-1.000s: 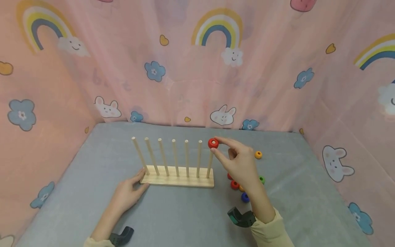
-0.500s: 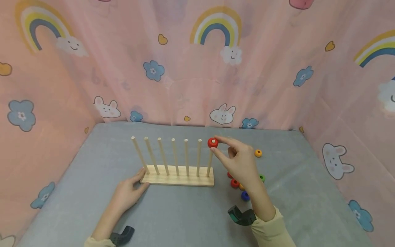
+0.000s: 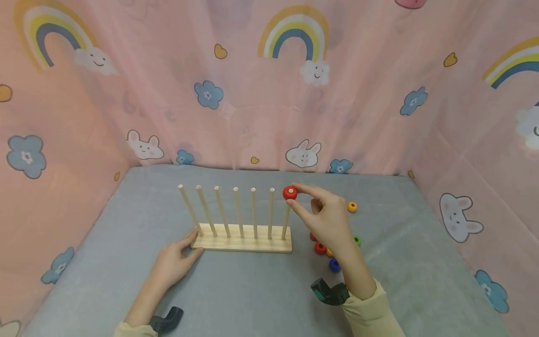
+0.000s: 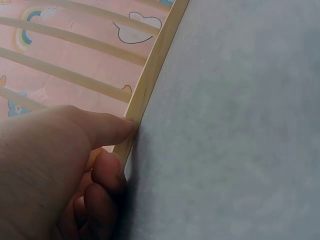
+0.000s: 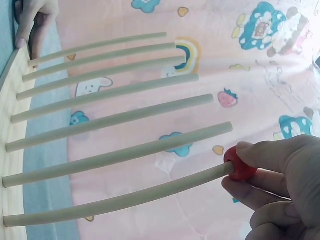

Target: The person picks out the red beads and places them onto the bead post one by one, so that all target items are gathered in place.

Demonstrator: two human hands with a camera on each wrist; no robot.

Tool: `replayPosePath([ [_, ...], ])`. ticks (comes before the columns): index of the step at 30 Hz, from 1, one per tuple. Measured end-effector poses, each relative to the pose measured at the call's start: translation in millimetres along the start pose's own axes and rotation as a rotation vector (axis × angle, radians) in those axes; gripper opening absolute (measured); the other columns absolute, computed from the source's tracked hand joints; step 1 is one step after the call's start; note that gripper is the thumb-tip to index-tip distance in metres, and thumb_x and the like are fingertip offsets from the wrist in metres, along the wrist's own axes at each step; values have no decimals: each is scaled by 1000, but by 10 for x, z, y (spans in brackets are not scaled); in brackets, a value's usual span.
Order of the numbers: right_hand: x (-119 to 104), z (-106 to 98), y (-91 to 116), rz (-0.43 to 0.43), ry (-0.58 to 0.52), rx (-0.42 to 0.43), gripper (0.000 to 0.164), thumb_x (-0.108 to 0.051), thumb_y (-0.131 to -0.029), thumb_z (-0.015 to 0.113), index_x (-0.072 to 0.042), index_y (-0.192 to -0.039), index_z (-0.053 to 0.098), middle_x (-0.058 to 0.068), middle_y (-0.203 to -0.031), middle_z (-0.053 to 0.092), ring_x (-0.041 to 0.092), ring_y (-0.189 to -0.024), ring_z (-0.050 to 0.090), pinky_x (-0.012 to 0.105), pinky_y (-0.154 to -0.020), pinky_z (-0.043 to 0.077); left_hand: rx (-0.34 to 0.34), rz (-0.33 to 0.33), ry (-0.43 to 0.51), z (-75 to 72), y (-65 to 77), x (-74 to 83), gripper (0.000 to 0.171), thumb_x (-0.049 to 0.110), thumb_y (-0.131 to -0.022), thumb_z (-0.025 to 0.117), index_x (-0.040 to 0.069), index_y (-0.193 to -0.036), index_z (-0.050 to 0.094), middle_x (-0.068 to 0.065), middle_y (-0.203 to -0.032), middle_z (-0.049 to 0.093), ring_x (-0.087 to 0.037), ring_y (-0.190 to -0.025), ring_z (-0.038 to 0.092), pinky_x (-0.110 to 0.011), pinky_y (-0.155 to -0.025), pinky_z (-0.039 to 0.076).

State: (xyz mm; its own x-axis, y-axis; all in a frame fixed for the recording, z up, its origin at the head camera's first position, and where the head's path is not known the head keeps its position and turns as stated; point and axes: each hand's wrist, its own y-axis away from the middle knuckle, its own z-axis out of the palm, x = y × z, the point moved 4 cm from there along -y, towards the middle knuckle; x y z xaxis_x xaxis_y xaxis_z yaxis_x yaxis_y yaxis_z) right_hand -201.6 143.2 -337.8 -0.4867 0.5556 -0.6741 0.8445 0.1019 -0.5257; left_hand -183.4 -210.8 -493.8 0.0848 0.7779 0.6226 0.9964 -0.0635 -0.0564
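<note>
A wooden stand [image 3: 242, 244] with a row of several upright pegs sits mid-table in the head view. My left hand [image 3: 174, 264] grips the left end of its base, thumb against the front edge and fingers round the end. Between thumb and forefinger, my right hand [image 3: 330, 222] pinches a red bead [image 5: 243, 167] at the top of the rightmost peg [image 3: 286, 220]. The peg's tip shows in the bead's hole, and the right wrist view has the peg's shaft entering the bead. The other pegs carry no beads.
Right of the stand lie loose beads: red [image 3: 320, 247], blue [image 3: 334, 265], green [image 3: 357, 241] and a partly hidden orange one, some under my right forearm. A yellow-orange bead [image 3: 352, 207] lies farther back. A pink patterned curtain [image 3: 252, 117] surrounds the grey-covered table.
The peg's tip fills the red bead's hole more than one second ago. Both hands stay in place; the head view has tilted slightly.
</note>
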Motion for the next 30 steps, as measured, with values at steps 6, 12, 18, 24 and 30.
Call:
replayPosePath([
  [6,11,-7,1,1,10,-2,39,-14,-87,90,-9,-125,79,-1,-63,44,7,-44,25,25,-43,22,1,3,-9,-7,4,8,60,25,-101,74,-1,-151,54,-17,-155,52,-47,-141,51,-65,-112,45],
  [12,17,-9,-7,-4,5,-6,37,-15,-88,89,-11,-123,80,0,-95,77,6,-42,25,25,-41,22,5,8,-9,-13,5,17,60,25,-101,75,-1,-151,54,-17,-155,52,-47,-140,51,-64,-111,46],
  [18,15,-11,-11,-7,6,-9,35,-15,-89,88,-12,-124,80,0,-101,79,5,-43,25,25,-41,22,-10,-13,4,-11,3,20,61,24,-101,74,-1,-152,52,-17,-157,50,-46,-143,49,-64,-115,43],
  [24,39,-23,-11,3,-27,-17,35,-13,-90,87,-12,-124,80,1,-102,79,5,-42,24,24,-40,22,-17,-28,11,-2,-7,25,62,24,-101,74,-1,-153,52,-16,-158,49,-45,-144,48,-63,-117,41],
  [30,76,-49,-22,29,-60,-6,30,-14,-92,86,-12,-121,81,1,-70,66,7,-42,22,24,-39,21,-21,-24,17,-5,2,26,61,23,-101,74,-2,-153,51,-17,-158,49,-46,-144,48,-63,-116,41],
])
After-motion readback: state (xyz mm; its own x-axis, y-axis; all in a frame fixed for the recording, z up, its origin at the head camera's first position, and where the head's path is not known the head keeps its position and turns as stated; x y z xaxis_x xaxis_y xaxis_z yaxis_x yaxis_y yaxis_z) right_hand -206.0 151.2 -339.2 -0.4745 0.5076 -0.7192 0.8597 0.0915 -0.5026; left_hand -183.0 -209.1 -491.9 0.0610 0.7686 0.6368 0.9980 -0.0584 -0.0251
